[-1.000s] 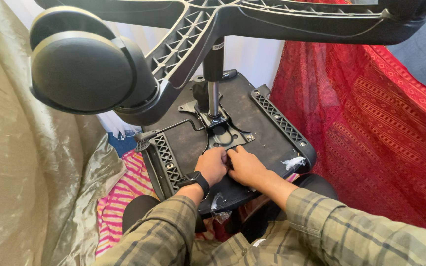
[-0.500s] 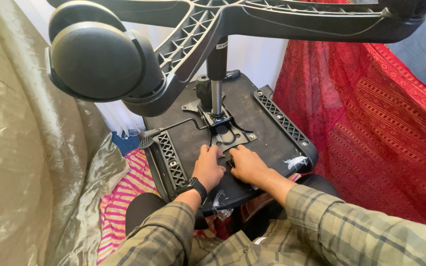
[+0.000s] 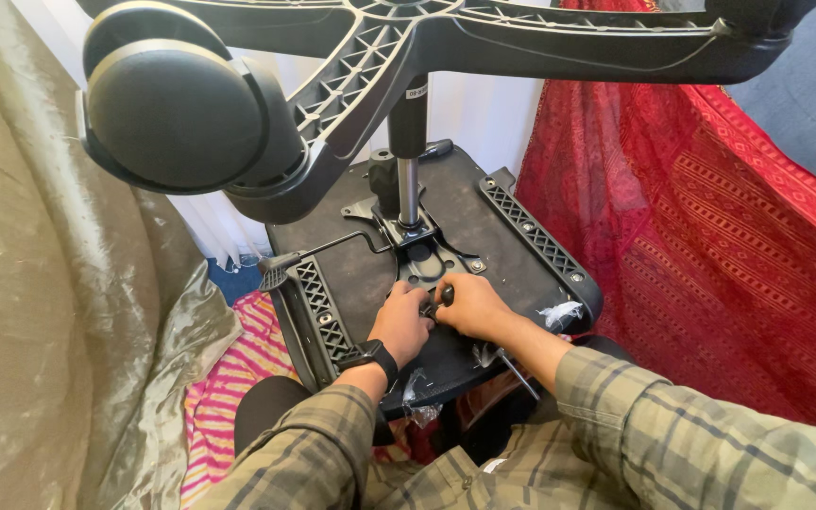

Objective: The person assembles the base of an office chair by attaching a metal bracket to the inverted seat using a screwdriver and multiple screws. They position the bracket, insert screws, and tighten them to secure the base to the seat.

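Upturned office chair seat [image 3: 512, 246], black underside facing up, resting across the lap, metal mechanism plate [image 3: 427, 257] bolted at its centre with the gas-lift column [image 3: 408, 151] rising from it to the star base [image 3: 446, 38] overhead. Likely heavy and top-loaded with that base and big caster [image 3: 177, 104] up high; stiff plastic and steel, nothing soft or fragile, best gripped by the seat rim or the ribbed side brackets [image 3: 318, 307]. Small black tool handle [image 3: 444, 297] at the plate's near edge, slim and rigid. Right hand [image 3: 469, 304] curled closed around that handle, knuckles up, wrist straight, plaid sleeve [image 3: 701, 434] running back to the lower right. Left hand [image 3: 400, 323] just beside it, touching, fingers bent down onto the seat near the plate; whether pinching anything, cannot tell. Black wristwatch [image 3: 368, 356] on the left wrist. Lever [image 3: 318, 253] jutting left. Beyond: red patterned cloth [image 3: 710, 227] to the right, olive satin fabric [image 3: 40, 312] to the left, striped pink cloth [image 3: 229, 387] below.
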